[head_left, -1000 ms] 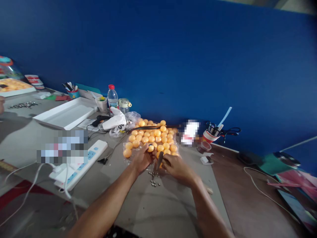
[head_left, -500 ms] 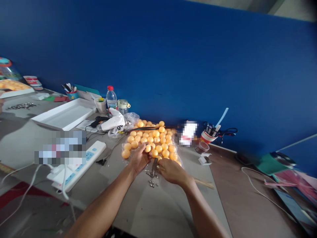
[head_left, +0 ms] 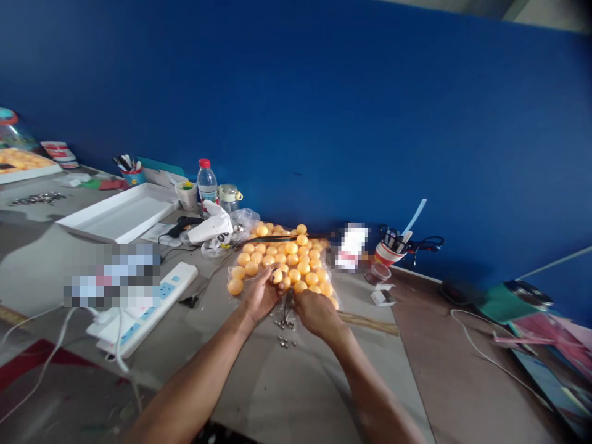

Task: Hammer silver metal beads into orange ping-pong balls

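Note:
My left hand [head_left: 259, 297] is closed around an orange ping-pong ball [head_left: 277, 276], with a dark spot visible on the ball's left side. Close by on the right, my right hand [head_left: 319, 313] has its fingers curled round a slim dark metal tool [head_left: 289, 302], mostly hidden, so its exact kind is unclear. Beyond both hands, many more orange balls [head_left: 291, 248] lie massed on clear plastic, and a dark strip [head_left: 282, 238] crosses them. Small shiny metal pieces [head_left: 284, 341] are scattered on the table just below the hands.
To the left are a white power strip [head_left: 157, 302], cables and a shallow white tray [head_left: 124, 213]. A red-capped bottle [head_left: 207, 182] and a jar [head_left: 229, 196] stand by the blue wall. On the right are a cup of tools [head_left: 389, 253] and a wooden stick [head_left: 370, 322].
My right hand has shifted slightly, and the dark tool beside it shows less. The ball in my left hand has turned so that a dark spot shows.

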`<state>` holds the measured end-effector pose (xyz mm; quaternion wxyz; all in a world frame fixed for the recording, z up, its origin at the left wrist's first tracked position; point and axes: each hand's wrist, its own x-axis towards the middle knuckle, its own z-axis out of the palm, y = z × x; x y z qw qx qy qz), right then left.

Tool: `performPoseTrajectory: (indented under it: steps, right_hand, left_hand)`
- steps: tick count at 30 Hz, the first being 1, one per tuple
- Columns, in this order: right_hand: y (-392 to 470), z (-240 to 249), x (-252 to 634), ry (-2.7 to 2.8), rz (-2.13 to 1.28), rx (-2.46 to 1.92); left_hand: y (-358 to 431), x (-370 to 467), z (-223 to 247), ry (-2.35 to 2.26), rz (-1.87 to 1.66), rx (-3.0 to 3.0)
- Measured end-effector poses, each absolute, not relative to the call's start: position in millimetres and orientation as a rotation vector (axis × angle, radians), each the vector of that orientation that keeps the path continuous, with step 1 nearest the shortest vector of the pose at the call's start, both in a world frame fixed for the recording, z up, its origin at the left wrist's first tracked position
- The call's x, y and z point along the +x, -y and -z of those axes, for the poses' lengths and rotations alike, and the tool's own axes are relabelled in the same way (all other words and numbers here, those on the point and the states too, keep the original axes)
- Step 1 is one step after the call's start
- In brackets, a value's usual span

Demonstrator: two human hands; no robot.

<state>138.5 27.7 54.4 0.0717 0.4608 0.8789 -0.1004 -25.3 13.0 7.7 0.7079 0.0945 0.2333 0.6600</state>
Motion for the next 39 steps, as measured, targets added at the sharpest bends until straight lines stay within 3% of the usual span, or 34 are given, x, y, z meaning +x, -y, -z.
performPoseTrajectory:
  steps: [21, 34, 39]
  right_hand:
    - [-36.9, -21.8, 138.6, -2.773, 0.292, 1.525]
    - [-34.1, 1.6, 142.4, -3.052, 0.090, 1.478]
    - [-9.2, 6.0, 151.4, -3.431, 0.100, 1.432]
  left_hand:
    - [-14.1, -22.7, -5.5, -0.558, -1.470, 0.293]
    - [-12.3, -26.1, -3.9, -0.490, -1.508, 0.291]
    - [-13.8, -25.3, 0.2, -0.497, -1.504, 0.223]
